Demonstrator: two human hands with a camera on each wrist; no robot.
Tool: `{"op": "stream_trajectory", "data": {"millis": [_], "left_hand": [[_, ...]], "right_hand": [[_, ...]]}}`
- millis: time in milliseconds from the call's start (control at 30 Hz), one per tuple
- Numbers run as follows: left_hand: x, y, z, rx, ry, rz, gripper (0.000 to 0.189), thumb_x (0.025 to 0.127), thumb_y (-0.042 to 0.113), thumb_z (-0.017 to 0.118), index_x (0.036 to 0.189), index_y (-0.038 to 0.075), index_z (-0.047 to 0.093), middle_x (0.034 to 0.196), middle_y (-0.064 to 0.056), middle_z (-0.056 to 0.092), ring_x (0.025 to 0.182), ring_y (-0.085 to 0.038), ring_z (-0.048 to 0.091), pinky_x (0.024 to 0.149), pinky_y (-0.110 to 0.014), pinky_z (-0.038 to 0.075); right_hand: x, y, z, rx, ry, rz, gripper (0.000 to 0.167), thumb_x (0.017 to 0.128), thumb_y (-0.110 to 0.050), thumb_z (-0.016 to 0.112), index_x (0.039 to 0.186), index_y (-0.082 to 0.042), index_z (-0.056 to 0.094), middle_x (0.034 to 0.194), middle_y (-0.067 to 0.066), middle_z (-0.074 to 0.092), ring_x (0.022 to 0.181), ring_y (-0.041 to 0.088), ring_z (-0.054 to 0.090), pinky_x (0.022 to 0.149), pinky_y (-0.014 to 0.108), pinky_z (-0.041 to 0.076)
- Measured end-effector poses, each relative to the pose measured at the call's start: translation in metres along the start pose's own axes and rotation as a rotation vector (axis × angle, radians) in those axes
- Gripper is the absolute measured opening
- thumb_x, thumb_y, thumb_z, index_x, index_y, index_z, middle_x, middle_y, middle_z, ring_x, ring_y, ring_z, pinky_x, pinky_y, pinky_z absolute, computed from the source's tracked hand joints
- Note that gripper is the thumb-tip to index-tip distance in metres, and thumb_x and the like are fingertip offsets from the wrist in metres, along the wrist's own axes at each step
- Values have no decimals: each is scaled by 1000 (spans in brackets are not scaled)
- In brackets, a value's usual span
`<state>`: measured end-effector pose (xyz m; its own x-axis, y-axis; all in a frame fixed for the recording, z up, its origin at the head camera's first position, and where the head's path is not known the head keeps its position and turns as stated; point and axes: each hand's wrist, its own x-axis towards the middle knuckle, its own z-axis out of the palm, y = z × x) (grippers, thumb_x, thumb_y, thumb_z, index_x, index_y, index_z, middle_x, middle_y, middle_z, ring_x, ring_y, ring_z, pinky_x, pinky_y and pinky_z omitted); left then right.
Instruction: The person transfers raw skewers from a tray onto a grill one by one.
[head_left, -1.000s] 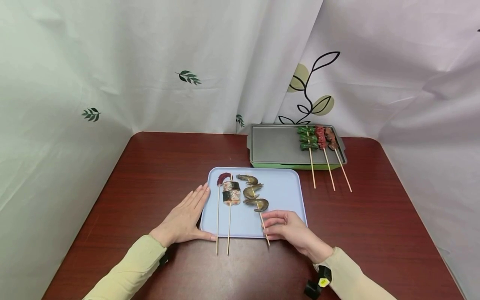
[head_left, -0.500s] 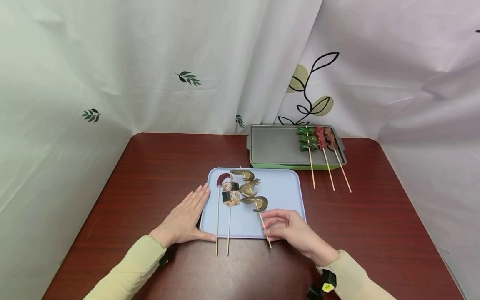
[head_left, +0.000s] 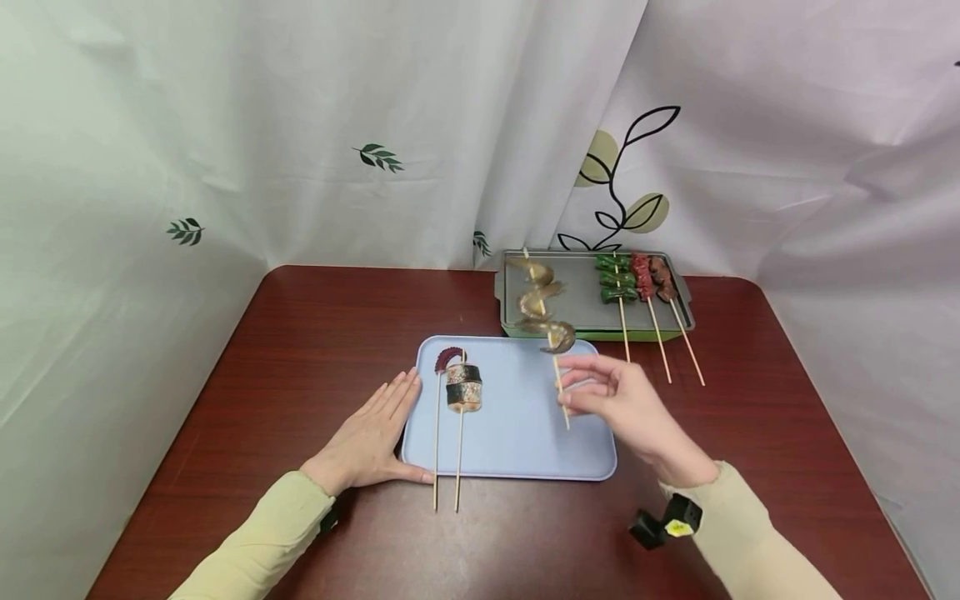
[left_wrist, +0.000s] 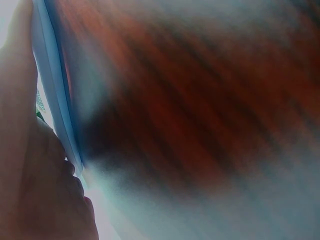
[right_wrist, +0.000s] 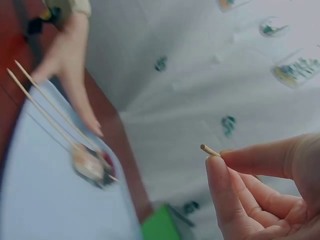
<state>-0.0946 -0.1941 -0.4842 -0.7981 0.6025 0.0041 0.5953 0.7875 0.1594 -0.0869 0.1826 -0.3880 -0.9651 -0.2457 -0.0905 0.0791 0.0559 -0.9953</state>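
My right hand [head_left: 618, 396] pinches the stick of a shrimp skewer [head_left: 538, 303] between thumb and fingers. In the head view the shrimp, slightly blurred, overlap the front of the grill pan [head_left: 558, 292]. The right wrist view shows the stick's blunt end [right_wrist: 209, 149] poking out past the fingertips. My left hand [head_left: 367, 433] lies with straight fingers along the left edge of the light blue tray [head_left: 517, 450], thumb at its front corner. On the tray's left side are a dark red tentacle skewer [head_left: 448, 357] and a skewer of seaweed-wrapped rolls [head_left: 463, 387], sticks jutting over the front rim.
Three skewers lie on the pan's right side: green pepper [head_left: 617, 278], red meat [head_left: 641, 277] and brown meat [head_left: 662, 277]. Their sticks hang out over its front. Behind the brown table [head_left: 337, 317] hangs a white curtain [head_left: 420, 100].
My right hand has lifted the shrimp skewer off the tray and carried it up and to the right, toward the grill pan. The left hand has stayed at the tray's edge.
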Motion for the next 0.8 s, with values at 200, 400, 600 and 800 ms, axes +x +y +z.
{"op": "stream_trajectory", "data": {"millis": [200,400,600,800], "left_hand": [[0,0,1,-4,3,1,141,68,96,52,159,-6,20,167,-19,15,153,-32,14,123,-44,16],[1,-1,1,1,2,3,140,68,97,50,159,-5,20,167,-19,14,153,-32,14,123,-44,16],[1,-1,0,-6,0,4,140,68,96,52,159,-6,20,167,-19,14,153,-32,14,123,-44,17],[0,-1,2,-11,-3,0,140,68,96,52,159,-5,19,167,-19,13,154,-32,12,123,-43,15]], "right_hand": [[24,-12,-26,5,87,-31,48,89,9,70,134,15,54,100,14,71,84,15,72,78,35,61],[49,-5,-46,54,131,34,52,91,11,69,138,17,49,97,8,73,86,14,73,80,32,60],[66,9,-58,46,144,107,49,93,12,65,139,17,49,96,8,72,89,16,73,81,30,59],[77,17,-64,12,159,167,47,95,10,64,140,15,50,99,11,72,88,15,73,82,31,59]]}}
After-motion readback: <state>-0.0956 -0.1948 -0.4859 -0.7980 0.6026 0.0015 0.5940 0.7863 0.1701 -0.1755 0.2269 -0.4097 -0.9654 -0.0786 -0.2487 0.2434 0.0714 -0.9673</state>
